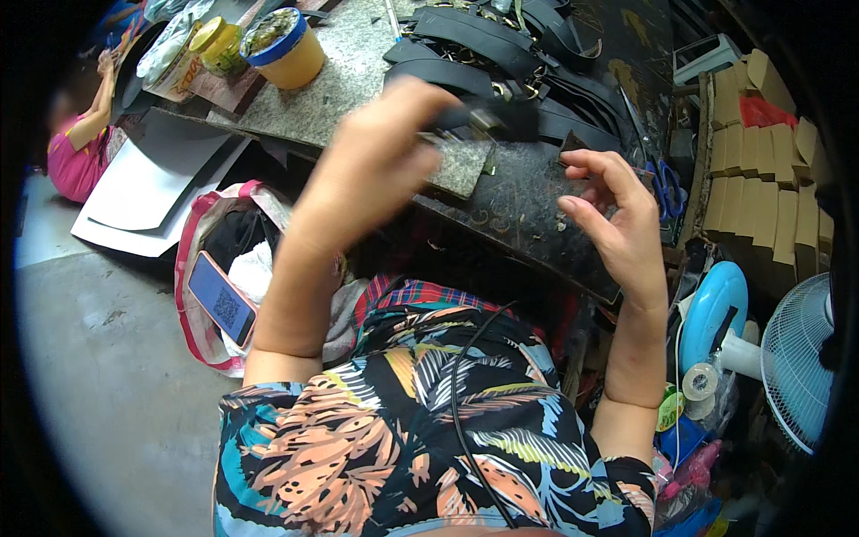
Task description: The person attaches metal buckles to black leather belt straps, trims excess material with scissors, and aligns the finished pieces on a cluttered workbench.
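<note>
My left hand (385, 148) is smeared by motion above the near edge of the dark workbench. Its fingers close on a black strap (517, 121), also blurred, with a metal buckle-like part near the fingertips. To the right, my right hand (617, 201) hovers over the bench with its fingers curled loosely and the thumb apart from them. A small dark piece (573, 141) lies just beyond its index fingertip; whether they touch I cannot tell. Several black belts (474, 40) with metal buckles lie heaped beyond my hands.
Blue-handled scissors (668, 190) lie right of my right hand. A stone slab (349, 76) bears a blue-rimmed tub (284, 52) and a yellow-lidded jar (217, 45). A phone (222, 299) rests on a bag. Cardboard boxes (761, 170) and a fan (801, 358) stand right; another person (76, 161) sits far left.
</note>
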Action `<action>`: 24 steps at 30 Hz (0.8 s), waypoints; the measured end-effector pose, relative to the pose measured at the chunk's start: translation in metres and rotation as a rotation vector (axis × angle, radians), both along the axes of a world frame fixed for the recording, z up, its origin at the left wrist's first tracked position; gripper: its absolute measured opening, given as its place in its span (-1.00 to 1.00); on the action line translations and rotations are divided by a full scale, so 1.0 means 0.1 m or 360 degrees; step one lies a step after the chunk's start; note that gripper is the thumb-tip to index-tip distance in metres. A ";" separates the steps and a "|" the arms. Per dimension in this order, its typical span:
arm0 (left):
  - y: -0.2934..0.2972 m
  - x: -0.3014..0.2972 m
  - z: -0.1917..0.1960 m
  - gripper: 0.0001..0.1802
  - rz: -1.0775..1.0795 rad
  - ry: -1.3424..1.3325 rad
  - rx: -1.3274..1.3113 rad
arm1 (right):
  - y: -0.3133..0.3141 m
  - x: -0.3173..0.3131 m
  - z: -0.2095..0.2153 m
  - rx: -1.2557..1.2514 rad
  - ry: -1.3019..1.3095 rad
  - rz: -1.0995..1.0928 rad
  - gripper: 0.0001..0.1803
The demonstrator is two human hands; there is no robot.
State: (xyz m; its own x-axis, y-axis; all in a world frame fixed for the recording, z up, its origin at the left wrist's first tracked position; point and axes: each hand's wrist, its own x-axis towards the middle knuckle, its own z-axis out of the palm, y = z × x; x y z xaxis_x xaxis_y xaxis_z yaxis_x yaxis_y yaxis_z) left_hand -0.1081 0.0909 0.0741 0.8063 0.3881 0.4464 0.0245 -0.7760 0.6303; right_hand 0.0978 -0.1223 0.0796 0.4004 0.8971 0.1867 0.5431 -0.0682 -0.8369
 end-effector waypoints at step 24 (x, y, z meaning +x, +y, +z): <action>0.78 0.08 -0.33 -0.56 0.1418 0.0889 0.0950 | -0.28 -0.06 -0.25 0.0059 -0.0052 -0.0161 -0.79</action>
